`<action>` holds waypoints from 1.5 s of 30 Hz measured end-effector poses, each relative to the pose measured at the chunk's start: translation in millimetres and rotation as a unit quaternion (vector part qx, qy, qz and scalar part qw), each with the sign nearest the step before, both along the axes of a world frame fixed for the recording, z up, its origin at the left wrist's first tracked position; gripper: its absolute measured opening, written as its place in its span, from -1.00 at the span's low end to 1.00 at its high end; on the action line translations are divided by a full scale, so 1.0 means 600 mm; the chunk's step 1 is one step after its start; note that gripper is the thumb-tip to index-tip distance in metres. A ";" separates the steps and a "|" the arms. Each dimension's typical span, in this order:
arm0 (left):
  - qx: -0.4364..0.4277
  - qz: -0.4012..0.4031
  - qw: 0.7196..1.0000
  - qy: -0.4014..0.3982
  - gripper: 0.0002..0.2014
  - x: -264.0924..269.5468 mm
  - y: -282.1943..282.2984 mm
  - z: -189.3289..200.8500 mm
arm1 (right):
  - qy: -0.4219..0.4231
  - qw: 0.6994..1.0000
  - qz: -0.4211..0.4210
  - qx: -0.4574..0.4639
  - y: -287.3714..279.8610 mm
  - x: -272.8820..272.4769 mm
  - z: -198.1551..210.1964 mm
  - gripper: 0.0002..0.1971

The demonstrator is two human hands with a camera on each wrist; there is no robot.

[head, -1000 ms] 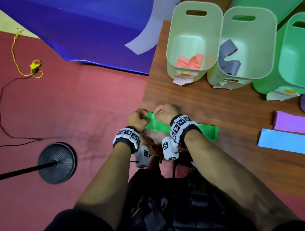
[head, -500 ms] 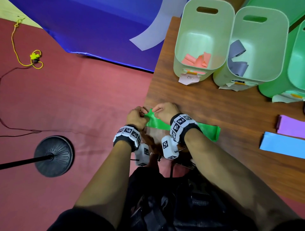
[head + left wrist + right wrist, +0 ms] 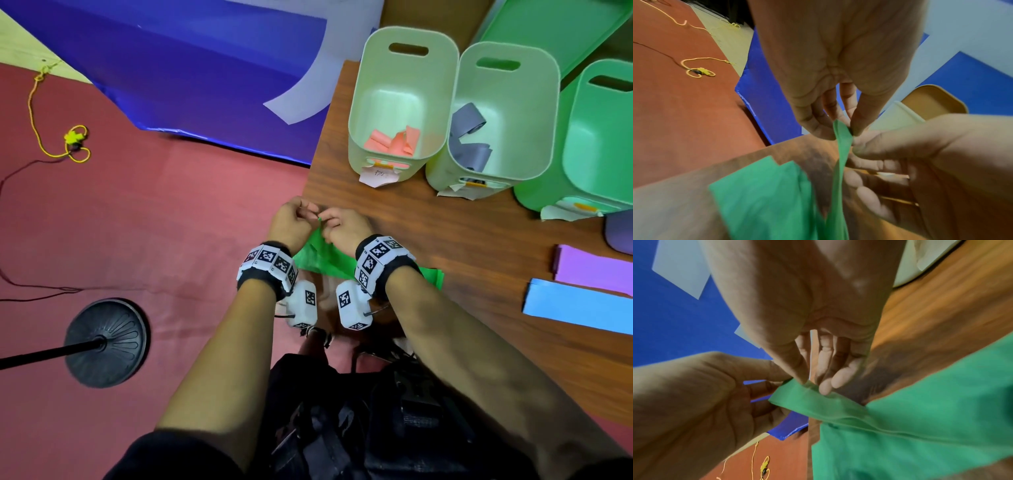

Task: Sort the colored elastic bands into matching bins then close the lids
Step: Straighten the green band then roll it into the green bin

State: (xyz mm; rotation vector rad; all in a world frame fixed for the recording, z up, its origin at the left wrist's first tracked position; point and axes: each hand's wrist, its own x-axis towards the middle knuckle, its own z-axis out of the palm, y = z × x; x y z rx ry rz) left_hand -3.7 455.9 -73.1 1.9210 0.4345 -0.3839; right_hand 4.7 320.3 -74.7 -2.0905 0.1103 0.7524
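- Since the earlier frames you had lifted the end of the green band [image 3: 322,260] higher off the table [image 3: 445,240], so it rose to a peak between your hands while its far end lay flat on the wood.
- Your left hand [image 3: 291,222] pinched the raised tip of the band between thumb and fingers [image 3: 816,123].
- Your right hand [image 3: 344,228] pinched that same tip from the other side, its thumb touching your left fingertips.
- Both hands were at the table's left edge, near its front corner.
- At the table's back edge stood three open bins in a row: a pale bin [image 3: 400,102] holding pink bands [image 3: 394,142], a second pale bin [image 3: 503,113] holding grey bands [image 3: 469,144], and a green bin [image 3: 596,137] touching it on the right.
- Toward the right edge lay a purple band [image 3: 592,270] and, just in front of it, a blue band [image 3: 579,306], both flat.
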 end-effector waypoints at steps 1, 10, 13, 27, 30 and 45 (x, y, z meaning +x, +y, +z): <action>-0.009 -0.003 1.000 -0.004 -0.73 0.009 -0.007 0.007 | -0.003 1.000 -0.003 -0.002 -0.006 0.008 0.007 -0.69; -0.037 -0.049 0.996 -0.071 -0.71 0.089 -0.115 0.095 | -0.072 0.994 -0.077 -0.018 -0.120 0.067 0.099 -0.78; -0.054 -0.068 0.991 -0.104 -0.79 0.115 -0.166 0.134 | -0.118 0.986 -0.112 -0.039 -0.178 0.080 0.146 -0.82; -0.096 -0.187 0.952 -0.221 -0.82 0.190 -0.381 0.266 | -0.250 0.917 -0.308 0.026 -0.382 0.089 0.282 -0.90; -0.115 -0.207 0.943 -0.233 -0.86 0.190 -0.404 0.289 | -0.279 0.898 -0.336 0.055 -0.398 0.084 0.294 -0.91; -0.171 -0.192 0.936 -0.239 -0.92 0.195 -0.398 0.310 | -0.334 0.870 -0.343 0.120 -0.402 0.094 0.319 -0.86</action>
